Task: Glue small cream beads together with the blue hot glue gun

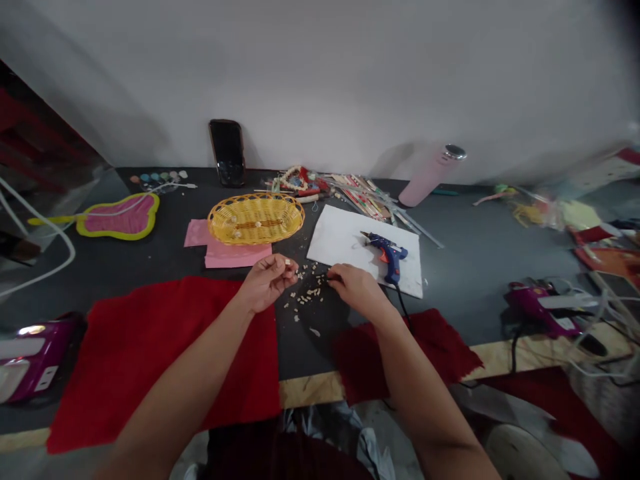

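Note:
My left hand (267, 281) is closed, with a small pale piece (287, 263) pinched at its fingertips. Small cream-coloured pieces (314, 292) lie scattered on the dark table between my two hands. At their right edge, my right hand (353, 287) has its fingers pressed together near the tabletop; what they hold, if anything, is too small to name. Beyond my left hand stands a yellow woven basket (255, 220), a few small pale bits inside it, partly over pink sheets (235, 256). A blue glue gun (390, 255) rests on a white board (337, 233) beyond my right hand.
Red cloth (165, 333) covers the table's front left; darker red cloth (440, 347) lies under my right forearm. A phone (228, 153) leans on the wall. A pink bottle (430, 177) stands behind the board. Purple devices (43, 357) sit at both sides, with cables.

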Action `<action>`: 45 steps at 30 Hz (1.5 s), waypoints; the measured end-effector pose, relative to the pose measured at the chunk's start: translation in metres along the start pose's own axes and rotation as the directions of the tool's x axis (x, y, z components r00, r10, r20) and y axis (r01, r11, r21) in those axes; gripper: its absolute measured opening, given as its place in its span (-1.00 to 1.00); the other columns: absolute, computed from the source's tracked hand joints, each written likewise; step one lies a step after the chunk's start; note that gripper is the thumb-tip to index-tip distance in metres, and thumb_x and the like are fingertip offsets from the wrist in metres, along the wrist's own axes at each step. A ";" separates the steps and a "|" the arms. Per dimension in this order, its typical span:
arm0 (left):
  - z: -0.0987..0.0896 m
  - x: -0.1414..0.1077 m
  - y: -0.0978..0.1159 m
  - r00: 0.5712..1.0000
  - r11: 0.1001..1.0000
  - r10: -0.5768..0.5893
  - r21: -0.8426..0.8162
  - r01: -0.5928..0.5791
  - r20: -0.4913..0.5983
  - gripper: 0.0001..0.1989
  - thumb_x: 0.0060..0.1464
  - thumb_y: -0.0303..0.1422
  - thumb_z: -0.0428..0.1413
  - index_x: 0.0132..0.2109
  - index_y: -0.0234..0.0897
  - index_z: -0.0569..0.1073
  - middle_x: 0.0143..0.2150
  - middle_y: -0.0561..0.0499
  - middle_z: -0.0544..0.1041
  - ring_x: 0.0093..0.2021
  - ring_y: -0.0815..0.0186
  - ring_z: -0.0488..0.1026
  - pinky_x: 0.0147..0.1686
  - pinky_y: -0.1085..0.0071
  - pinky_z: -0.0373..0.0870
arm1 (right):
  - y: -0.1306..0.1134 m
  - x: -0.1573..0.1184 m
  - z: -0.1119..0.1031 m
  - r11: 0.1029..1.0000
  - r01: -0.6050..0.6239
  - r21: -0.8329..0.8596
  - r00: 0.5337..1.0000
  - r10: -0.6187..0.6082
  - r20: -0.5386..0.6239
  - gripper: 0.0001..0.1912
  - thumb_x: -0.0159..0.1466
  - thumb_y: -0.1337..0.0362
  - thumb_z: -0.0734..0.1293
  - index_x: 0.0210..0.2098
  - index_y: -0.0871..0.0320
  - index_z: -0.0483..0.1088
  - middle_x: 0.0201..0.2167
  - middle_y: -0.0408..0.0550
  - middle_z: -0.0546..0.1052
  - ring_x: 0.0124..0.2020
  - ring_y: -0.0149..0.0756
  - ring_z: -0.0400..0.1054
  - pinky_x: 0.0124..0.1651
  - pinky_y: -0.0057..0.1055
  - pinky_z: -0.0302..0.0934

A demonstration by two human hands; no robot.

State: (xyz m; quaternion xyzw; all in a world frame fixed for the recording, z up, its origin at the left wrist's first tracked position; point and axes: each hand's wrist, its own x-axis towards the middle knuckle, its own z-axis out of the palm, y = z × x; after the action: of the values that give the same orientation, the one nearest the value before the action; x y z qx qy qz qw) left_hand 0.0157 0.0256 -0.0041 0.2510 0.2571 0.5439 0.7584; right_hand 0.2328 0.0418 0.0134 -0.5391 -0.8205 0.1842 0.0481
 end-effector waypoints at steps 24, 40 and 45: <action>0.006 -0.005 -0.018 0.990 0.979 -0.139 0.156 0.134 0.023 -0.71 -0.28 -0.29 0.34 -0.44 -0.41 0.48 -0.52 0.01 0.50 -0.52 0.44 0.42 -0.44 0.52 0.31 | -0.041 -0.010 0.012 0.744 0.534 0.401 0.784 -0.258 -0.564 -0.91 0.25 0.38 0.25 -0.32 0.08 0.37 -0.37 -0.08 0.47 -0.28 -0.34 0.36 -0.19 -0.35 0.29; 0.008 -0.007 -0.014 0.989 0.974 -0.143 0.184 0.133 0.044 -0.72 -0.28 -0.27 0.34 -0.46 -0.40 0.49 -0.52 0.02 0.49 -0.52 0.44 0.41 -0.45 0.52 0.31 | -0.041 -0.010 0.009 0.677 0.511 0.530 0.827 -0.218 -0.519 -0.95 0.20 0.29 0.33 -0.33 0.11 0.38 -0.38 -0.08 0.45 -0.34 -0.37 0.35 -0.27 -0.39 0.28; 0.006 -0.008 -0.015 0.982 0.968 -0.173 0.196 0.157 0.070 -0.70 -0.29 -0.25 0.34 -0.45 -0.40 0.49 -0.51 0.00 0.49 -0.49 0.41 0.42 -0.39 0.47 0.35 | -0.039 -0.010 0.008 0.654 0.499 0.568 0.850 -0.242 -0.468 -0.91 0.23 0.27 0.30 -0.25 0.09 0.41 -0.35 -0.07 0.48 -0.31 -0.36 0.37 -0.24 -0.38 0.29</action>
State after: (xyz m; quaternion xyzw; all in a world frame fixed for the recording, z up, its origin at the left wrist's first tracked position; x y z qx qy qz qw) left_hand 0.0280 0.0131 -0.0081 0.3228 0.2947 0.4405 0.7841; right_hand 0.2011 0.0167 0.0215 -0.3259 -0.7687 0.3535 0.4218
